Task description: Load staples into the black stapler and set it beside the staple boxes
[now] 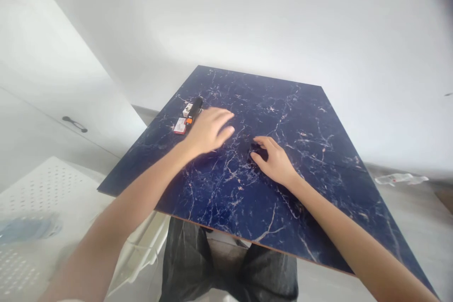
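My left hand [211,128] is over the left half of a blue marbled tabletop [226,198], fingers stretched forward and thumb apart, holding nothing. Just left of it lies a long black object [197,105], partly hidden by the hand; its kind does not show clearly. Beside that are a small white box [187,110], a white box with a red edge [180,126] and a small orange piece [189,121]. My right hand [276,160] is low at the table's middle, fingers curved and thumb apart. Between them only a dark patch shows, seemingly shadow.
A white perforated chair [53,188] stands at the left, a blue blurred item [31,227] on its seat. A white door or cabinet with a dark handle [74,124] is behind it. Clear plastic bottles [399,179] lie on the floor at right. A white wall [262,19] rises behind the table.
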### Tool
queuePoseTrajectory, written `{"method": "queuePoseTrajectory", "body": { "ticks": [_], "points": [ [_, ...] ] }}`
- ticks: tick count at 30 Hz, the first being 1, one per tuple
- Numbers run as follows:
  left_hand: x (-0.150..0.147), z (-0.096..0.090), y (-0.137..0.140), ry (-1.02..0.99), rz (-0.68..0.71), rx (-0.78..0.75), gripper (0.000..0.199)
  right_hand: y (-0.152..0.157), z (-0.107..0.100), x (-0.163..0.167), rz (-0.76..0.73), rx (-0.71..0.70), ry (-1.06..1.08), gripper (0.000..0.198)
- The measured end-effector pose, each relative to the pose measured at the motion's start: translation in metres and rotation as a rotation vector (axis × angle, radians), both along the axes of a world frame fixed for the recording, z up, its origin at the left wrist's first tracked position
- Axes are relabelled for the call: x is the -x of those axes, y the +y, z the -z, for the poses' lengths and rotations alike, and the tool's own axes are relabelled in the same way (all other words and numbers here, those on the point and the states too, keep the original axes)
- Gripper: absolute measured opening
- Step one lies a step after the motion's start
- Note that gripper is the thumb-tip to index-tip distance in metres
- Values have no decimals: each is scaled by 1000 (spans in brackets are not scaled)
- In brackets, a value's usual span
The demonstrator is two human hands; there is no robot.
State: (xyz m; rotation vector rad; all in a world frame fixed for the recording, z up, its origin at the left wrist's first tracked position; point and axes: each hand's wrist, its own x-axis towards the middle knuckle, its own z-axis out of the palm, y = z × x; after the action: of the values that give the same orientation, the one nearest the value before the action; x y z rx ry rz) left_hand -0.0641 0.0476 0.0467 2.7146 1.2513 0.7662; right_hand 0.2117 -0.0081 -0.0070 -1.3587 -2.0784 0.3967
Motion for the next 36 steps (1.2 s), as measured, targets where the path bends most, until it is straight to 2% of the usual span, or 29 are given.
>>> {"method": "queuePoseTrajectory", "body": {
  "ticks": [2,4,8,11,22,36],
  "points": [
    [-25,12,-19,80,131,99,63,-18,5,-22,-17,-39,-95,59],
    [-44,26,-35,153,209,218,75,-29,8,-30,-61,-14,-187,81],
    [-65,47,-48,193,288,322,80,-33,11,-18,-149,54,-285,118],
    [-73,52,-47,196,310,312,84,-30,13,-6,-170,78,-289,129],
    [-76,54,-34,222,335,249,80,-27,4,-2,-162,146,-304,134],
    [-73,55,-33,175,342,253,61,-27,11,-6,-165,91,-272,114]
  ]
}}
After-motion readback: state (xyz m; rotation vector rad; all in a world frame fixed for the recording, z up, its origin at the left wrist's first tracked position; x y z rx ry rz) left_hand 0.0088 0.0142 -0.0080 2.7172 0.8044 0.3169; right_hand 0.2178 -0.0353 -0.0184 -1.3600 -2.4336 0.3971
